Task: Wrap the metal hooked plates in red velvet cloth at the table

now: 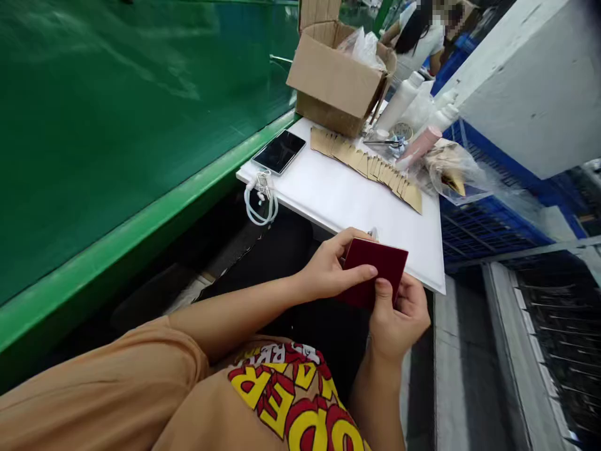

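Both my hands hold a flat, dark red square piece (373,263), which looks like a small booklet or card, just off the near edge of the white table (347,200). My left hand (335,266) grips its left side, with the thumb across the front. Around the lower right corner, my right hand (399,310) is closed with its thumb pressed on the face. Most fingers are hidden behind the piece. A small shiny bit (373,233) shows just beyond its top edge; I cannot make out what it is.
A row of overlapping tan cards (366,164) crosses the table. A phone (280,151) and a looped pale cord (261,203) lie at the left corner. Behind stand a cardboard box (335,75), white bottles (401,100) and a pink bottle (420,145). A green wall (141,94) runs along the left; another person (420,41) is behind.
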Available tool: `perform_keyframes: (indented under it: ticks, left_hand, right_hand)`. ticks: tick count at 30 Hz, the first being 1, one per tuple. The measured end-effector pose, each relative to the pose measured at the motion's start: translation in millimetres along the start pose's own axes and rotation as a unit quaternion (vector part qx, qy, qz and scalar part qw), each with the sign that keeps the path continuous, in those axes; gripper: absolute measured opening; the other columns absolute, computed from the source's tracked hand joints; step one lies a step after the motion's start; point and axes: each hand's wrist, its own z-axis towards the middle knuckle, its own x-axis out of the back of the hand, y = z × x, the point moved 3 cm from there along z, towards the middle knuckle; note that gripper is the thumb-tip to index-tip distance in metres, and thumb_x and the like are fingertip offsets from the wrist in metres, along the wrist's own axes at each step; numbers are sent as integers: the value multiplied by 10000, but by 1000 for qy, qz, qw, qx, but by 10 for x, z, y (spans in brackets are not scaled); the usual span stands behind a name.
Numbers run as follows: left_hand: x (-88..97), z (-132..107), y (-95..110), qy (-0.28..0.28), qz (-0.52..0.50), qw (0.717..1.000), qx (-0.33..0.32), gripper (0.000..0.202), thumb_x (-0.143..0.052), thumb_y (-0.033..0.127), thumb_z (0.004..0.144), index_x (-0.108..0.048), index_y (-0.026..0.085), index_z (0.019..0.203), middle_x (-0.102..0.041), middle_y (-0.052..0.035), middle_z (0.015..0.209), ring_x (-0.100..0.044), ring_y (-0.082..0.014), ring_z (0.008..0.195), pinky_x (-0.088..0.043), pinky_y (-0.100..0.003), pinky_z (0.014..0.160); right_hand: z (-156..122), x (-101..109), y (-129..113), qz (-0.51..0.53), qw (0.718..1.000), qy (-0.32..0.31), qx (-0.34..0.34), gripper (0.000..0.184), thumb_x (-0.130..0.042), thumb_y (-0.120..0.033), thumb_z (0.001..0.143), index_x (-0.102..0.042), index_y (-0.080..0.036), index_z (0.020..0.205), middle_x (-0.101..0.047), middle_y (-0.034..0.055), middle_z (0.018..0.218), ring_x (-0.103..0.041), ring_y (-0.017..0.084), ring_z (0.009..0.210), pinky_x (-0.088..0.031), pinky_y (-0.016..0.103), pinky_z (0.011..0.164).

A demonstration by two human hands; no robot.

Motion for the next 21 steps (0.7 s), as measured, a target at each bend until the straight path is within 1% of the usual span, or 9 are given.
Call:
perform_keyframes:
  ticks: [2,5,7,9,11,14,17,19,21]
  left_hand:
    - [-12,-24,-9,18,6,1000,7,354,-728,314,747,-548,136,995,-602,-40,889,-569,-126,776,-446,-217,716]
    - [-21,-43,-12,48,7,999,14,321,-724,330,754,-548,137,941,-593,-29,853,-561,-115,742,-445,-206,686]
    - [-14,-40,-5,71,1,997,16,314,-717,335,764,-543,139,937,-595,-27,845,-563,-114,743,-452,-204,685]
    - [9,-27,12,109,-9,994,16,315,-711,339,773,-536,142,945,-596,-25,849,-566,-114,751,-461,-202,689]
    - [40,-15,34,151,-23,988,11,321,-707,345,779,-527,148,959,-597,-23,865,-571,-117,765,-473,-202,691]
    - [68,-7,60,186,-43,982,6,341,-710,344,779,-516,158,988,-598,-21,886,-578,-119,776,-488,-202,688]
    - [53,-8,52,159,-69,985,23,357,-688,349,799,-508,163,1045,-607,-38,947,-593,-138,843,-501,-217,736]
    - [26,-12,23,109,-94,989,29,434,-664,359,816,-472,175,1159,-605,-63,1045,-594,-162,939,-502,-241,807]
    - [0,-24,-32,53,-109,992,33,557,-654,369,819,-389,191,1275,-589,-82,1122,-590,-180,992,-503,-253,822]
  right_hand:
    - [54,0,3,-13,1000,16,-6,242,-650,-347,803,-686,-122,886,-687,43,785,-622,143,668,-488,239,630]
    - [114,1,54,49,997,6,-64,311,-563,-406,857,-691,-122,849,-683,54,765,-622,154,659,-492,259,621]
    - [119,-12,110,147,981,-28,-126,444,-451,-493,899,-684,-116,912,-685,77,788,-638,176,679,-502,282,609]
    - [92,-39,133,235,958,-66,-148,602,-351,-609,893,-650,-111,1052,-684,100,842,-654,201,725,-517,310,617]
    - [44,-68,111,262,954,-81,-122,646,-449,-652,831,-588,-129,1182,-678,102,913,-656,203,754,-528,313,628]
    - [-33,-124,30,207,973,-65,-77,583,-709,-438,727,-554,-164,1217,-665,93,1025,-658,185,792,-541,281,648]
    - [-39,-155,-37,154,986,-8,-63,424,-709,-299,750,-604,-148,1133,-671,89,1031,-665,175,832,-551,274,706]
    - [1,-139,-34,162,984,42,-67,360,-680,-289,780,-625,-132,1099,-683,86,1000,-670,173,829,-555,293,745]
    - [53,-106,13,184,976,80,-88,360,-667,-296,791,-630,-119,1102,-689,87,984,-675,185,836,-558,332,780]
